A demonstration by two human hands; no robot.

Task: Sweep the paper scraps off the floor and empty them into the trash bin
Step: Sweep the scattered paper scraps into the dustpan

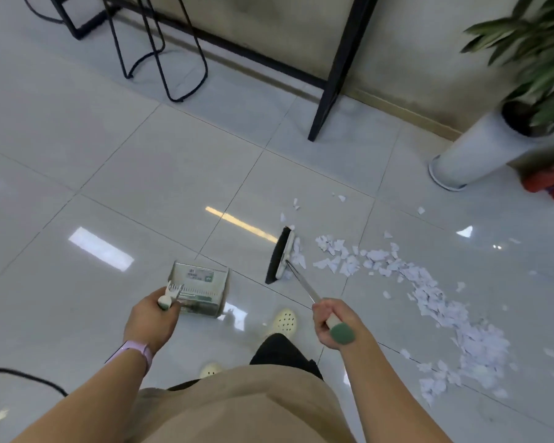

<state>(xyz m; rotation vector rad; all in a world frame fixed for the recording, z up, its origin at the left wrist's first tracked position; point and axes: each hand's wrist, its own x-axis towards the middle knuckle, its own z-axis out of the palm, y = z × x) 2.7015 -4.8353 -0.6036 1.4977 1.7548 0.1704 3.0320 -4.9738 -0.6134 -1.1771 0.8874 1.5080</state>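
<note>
Right hand clamps broom; left hand clamps dustpan, beside broom. Hard stroke risks scattering paper scraps wider.

The right hand grips the green-capped top of the broom handle; the broom head rests on the tiled floor, touching the left end of a trail of paper scraps that runs toward the floor's lower right. The left hand holds the handle of a metal dustpan set on the floor, left of the broom. A potted plant stands by the wall at upper right.
</note>
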